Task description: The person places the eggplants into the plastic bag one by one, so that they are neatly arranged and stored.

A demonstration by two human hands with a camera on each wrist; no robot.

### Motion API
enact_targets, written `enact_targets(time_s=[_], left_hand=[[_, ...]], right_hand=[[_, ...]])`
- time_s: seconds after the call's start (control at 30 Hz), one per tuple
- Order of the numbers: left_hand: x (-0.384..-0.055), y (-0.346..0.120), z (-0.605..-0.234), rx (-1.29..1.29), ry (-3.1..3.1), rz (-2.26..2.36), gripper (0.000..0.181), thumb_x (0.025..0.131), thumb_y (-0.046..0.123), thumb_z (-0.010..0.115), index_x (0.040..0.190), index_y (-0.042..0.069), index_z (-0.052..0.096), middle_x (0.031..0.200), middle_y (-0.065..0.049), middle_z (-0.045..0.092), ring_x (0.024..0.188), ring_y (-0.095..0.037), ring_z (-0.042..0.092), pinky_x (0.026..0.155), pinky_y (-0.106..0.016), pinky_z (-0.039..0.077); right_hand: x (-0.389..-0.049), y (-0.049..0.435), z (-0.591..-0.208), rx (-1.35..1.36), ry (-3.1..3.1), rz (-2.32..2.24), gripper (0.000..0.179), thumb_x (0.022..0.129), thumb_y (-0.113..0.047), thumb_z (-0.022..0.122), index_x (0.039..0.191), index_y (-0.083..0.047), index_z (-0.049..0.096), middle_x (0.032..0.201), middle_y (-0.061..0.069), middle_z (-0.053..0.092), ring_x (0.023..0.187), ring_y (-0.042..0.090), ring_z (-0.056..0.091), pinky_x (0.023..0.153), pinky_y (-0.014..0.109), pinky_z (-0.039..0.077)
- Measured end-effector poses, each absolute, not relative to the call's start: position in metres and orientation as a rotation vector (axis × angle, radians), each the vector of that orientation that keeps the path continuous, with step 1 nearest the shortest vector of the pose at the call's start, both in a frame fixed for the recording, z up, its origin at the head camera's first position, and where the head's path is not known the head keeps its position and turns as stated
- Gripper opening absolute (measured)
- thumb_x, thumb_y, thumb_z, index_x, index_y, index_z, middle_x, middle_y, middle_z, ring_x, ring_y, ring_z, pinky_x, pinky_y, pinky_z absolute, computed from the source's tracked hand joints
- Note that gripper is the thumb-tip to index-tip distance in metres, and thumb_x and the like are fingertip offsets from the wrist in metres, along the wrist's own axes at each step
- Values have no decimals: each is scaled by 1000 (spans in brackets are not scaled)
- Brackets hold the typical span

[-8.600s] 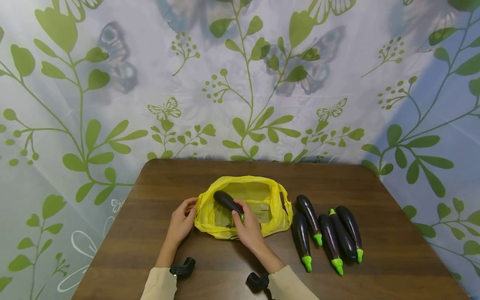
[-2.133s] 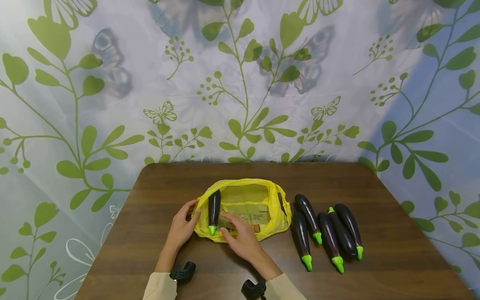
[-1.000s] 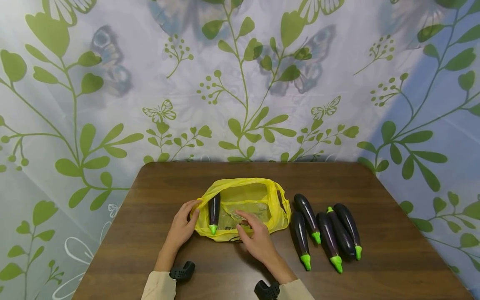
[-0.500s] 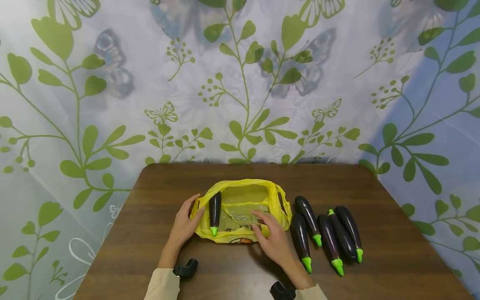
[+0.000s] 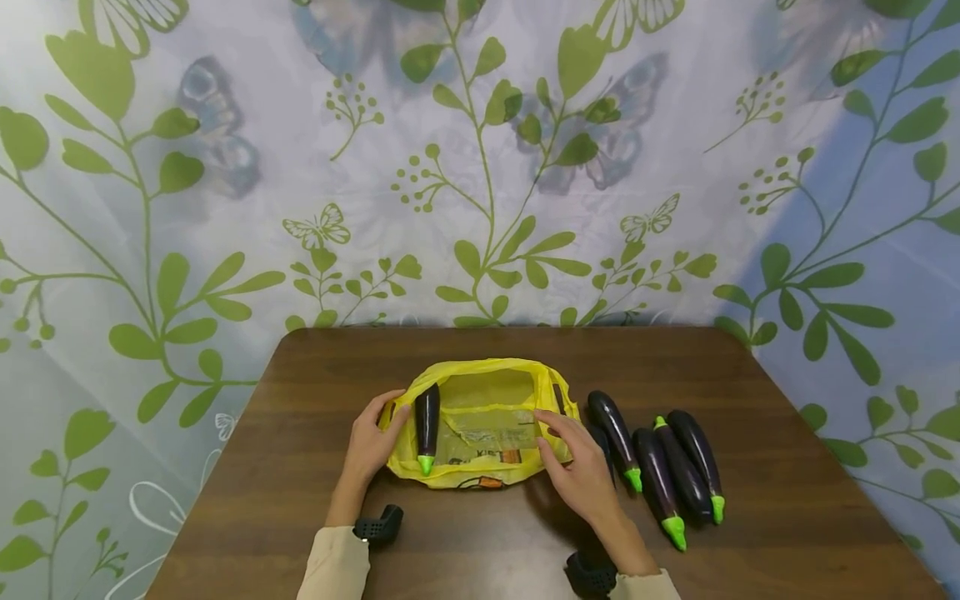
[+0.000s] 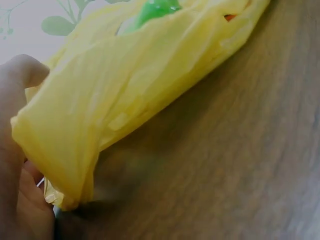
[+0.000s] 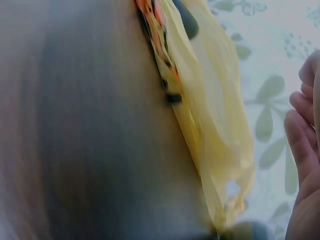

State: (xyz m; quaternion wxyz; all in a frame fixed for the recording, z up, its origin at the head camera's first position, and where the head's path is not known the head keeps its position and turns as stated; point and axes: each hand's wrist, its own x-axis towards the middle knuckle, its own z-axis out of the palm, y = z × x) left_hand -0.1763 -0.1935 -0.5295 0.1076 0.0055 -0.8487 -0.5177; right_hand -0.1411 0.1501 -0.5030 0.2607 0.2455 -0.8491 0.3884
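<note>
A yellow plastic bag point(image 5: 487, 388) lies with its mouth open on the table. Inside its left end rests a dark purple eggplant point(image 5: 427, 421), green stem toward me. My left hand point(image 5: 370, 439) holds the bag's left edge, thumb on one side and fingers on the other; the left wrist view shows the thumb point(image 6: 32, 70) against the yellow plastic point(image 6: 100, 100). Over the bag's right end hovers my right hand point(image 5: 581, 468), fingers extended and loosely bent, holding nothing. In the right wrist view, those fingers point(image 7: 302, 140) appear apart from the bag point(image 7: 215, 125).
Several more eggplants point(image 5: 660, 483) lie grouped on the brown table point(image 5: 465, 542) right of the bag; one point(image 5: 602, 450) is partly hidden by my right hand. A patterned cloth point(image 5: 420, 275) hangs behind the table's far edge.
The right hand first held the eggplant over the bag, then let it go at the left end. Since then it has moved right across the bag. The left hand stays at the left edge.
</note>
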Motion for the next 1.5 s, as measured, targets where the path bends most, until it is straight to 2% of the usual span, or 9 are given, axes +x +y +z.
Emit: enact_targets(time_s=[0.17,0.27,0.57,0.73,0.87,0.93,1.03,1.23,1.5], left_hand=[[-177,-192,-527,-11,-2485,-1506,40,91,48,59,125,26,61,128,-1,60,113,-21,58,92,-44,50],[-178,-191,-526,-20,-2493,-1502,41,91,48,60,125,24,61,128,-3,60,114,-23,58,94,-45,49],[-177,-192,-529,-34,-2430,-1502,35,93,40,61,123,23,61,124,-1,62,112,-20,58,95,-44,48],[-179,-193,-530,-181,-2304,-1545,22,94,21,63,113,11,60,124,-8,63,117,-26,57,100,-49,44],[-180,-192,-531,-284,-2258,-1510,9,93,10,62,101,8,65,124,-13,62,117,-31,56,99,-54,43],[-180,-192,-531,-306,-2268,-1462,9,93,8,61,99,8,68,124,-13,61,116,-30,57,97,-54,44],[-179,-193,-531,-301,-2292,-1410,13,94,9,61,102,8,70,125,-13,60,116,-29,56,95,-52,45],[-170,-195,-528,-270,-2402,-1349,25,95,16,60,119,14,67,134,-10,52,123,-31,50,97,-54,44],[-154,-197,-527,-326,-2497,-1248,34,93,16,61,127,15,62,145,-12,41,133,-36,41,101,-61,38]], right_hand=[[-145,165,-502,602,-2298,991,41,88,-12,69,127,-16,62,124,-4,62,105,17,61,91,11,44],[-145,172,-501,555,-2290,1014,41,87,-9,69,127,-16,62,124,-2,62,107,17,60,92,7,41],[-147,181,-504,483,-2300,1049,37,88,-9,68,124,-14,64,124,-2,63,108,16,60,90,19,49],[-151,183,-509,470,-2271,1070,34,88,-8,68,122,-12,66,122,3,65,101,24,63,85,27,53],[-150,185,-510,422,-2299,1097,34,90,-11,67,124,-16,65,123,0,64,98,24,64,86,22,51],[-149,186,-510,405,-2325,1103,36,90,-11,66,125,-18,64,124,0,63,98,21,64,86,18,50],[-149,187,-510,393,-2343,1095,37,89,-9,67,125,-18,63,124,0,63,99,20,64,86,20,51],[-150,188,-511,366,-2352,1116,35,89,-9,67,124,-17,64,124,0,63,101,22,64,85,34,53],[-149,188,-509,336,-2378,1077,32,93,-16,63,124,-20,64,123,0,64,99,13,63,86,10,46]])
